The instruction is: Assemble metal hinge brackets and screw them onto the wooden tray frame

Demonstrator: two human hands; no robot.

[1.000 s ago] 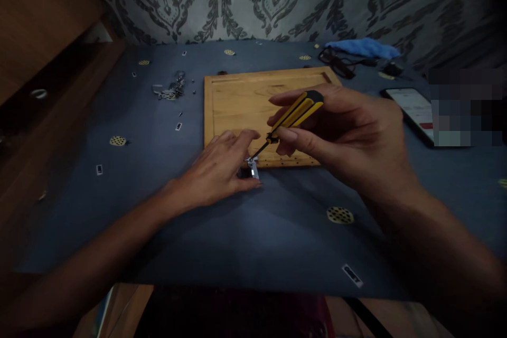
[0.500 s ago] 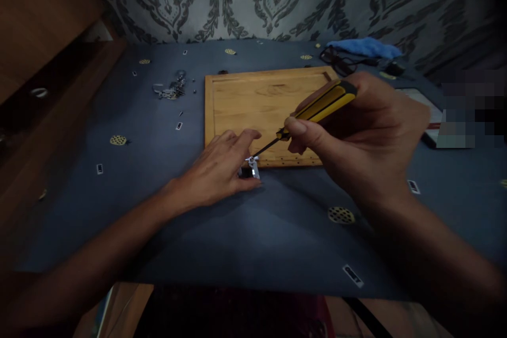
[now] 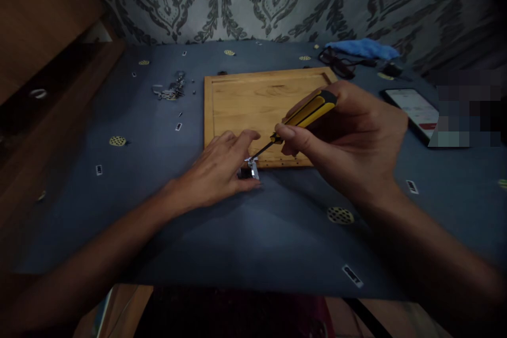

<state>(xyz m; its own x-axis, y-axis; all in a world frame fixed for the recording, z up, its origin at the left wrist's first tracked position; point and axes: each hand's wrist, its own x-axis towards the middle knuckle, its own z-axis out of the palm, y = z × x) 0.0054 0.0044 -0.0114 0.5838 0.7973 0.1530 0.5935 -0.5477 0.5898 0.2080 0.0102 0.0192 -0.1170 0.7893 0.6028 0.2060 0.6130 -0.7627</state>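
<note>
A small shiny metal hinge (image 3: 254, 169) sits at the near edge of a framed wooden panel (image 3: 229, 97). My left hand (image 3: 219, 166) is closed around that hinge, thumb on the near side and fingers over the panel's edge, hiding part of the metal. In my right hand (image 3: 348, 140) is a yellow-and-black screwdriver (image 3: 311, 112), gripped by its handle. Its shaft slants down to the left, and the tip meets the top of the hinge beside my left fingers. Whether the tip sits in a screw is too small to tell.
Loose metal parts (image 3: 171, 90) lie in a pile left of the panel, with a small screw (image 3: 180, 114) nearer. Behind on the right are a blue cloth (image 3: 362, 48) and dark glasses (image 3: 340, 63). A phone (image 3: 414, 108) lies to the right. A wooden cabinet borders the left side.
My right hand and the screwdriver have shifted left and slightly down, bringing the handle closer to the hinge. More of the phone shows now. My left hand has stayed in place.
</note>
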